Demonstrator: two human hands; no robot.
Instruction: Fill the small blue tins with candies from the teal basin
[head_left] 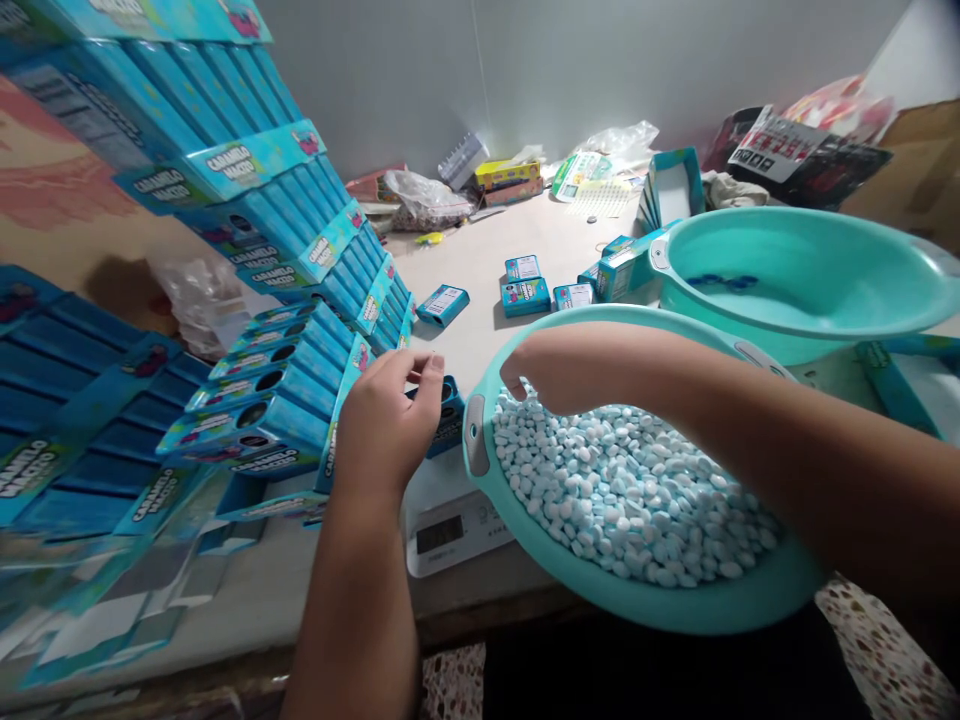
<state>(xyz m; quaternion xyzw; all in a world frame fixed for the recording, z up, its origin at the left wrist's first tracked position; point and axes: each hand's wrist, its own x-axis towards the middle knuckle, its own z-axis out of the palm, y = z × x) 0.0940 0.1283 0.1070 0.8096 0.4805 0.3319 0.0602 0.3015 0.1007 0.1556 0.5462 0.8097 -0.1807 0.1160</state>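
Observation:
My left hand [386,420] has its fingers and thumb curled round the upper part of a small blue candy box [448,425]; the hand covers much of it. The box is at a white digital scale [457,530], whose display is dark. My right hand [559,370] reaches over a turquoise tub [570,590] with its bent fingertips down among pale blue and white candies [637,490]. Those fingers are drawn together at the candies near the tub's left side, partly hidden by the back of the hand.
Tall stacks of blue candy display boxes [277,260] rise at my left. Several small blue boxes [525,295] lie behind the tub. A second turquoise tub [810,270], with a few dark blue pieces inside, stands back right. Plastic bags [427,195] and packets line the wall.

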